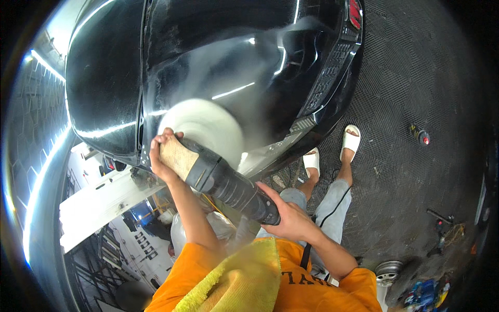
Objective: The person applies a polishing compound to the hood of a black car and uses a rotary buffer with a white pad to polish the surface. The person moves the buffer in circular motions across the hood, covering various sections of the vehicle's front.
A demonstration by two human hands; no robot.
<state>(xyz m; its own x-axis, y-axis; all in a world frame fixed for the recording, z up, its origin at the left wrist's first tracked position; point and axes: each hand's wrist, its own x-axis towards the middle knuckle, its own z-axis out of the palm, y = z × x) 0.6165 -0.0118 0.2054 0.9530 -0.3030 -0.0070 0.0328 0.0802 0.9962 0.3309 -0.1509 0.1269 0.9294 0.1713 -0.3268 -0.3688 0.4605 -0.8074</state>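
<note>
A dark polisher [231, 184] runs diagonally across the middle, its front end wrapped in tan tape. My left hand [165, 156] is closed over this taped head, fingers curled round its far edge. Farther back, my right hand [286, 213] grips the rear of the body. The round white pad [208, 122] is smeared as if spinning and lies against the glossy black car body [223, 57]. Whitish haze streaks the paint around it. A black cord [335, 208] hangs past my right forearm.
A yellow towel [239, 281] drapes over my orange shirt. On the dark textured floor at right are a bottle [419, 134] with a red cap and a wheel rim [389, 271]. A white panel [104, 205] stands at left, close to the car.
</note>
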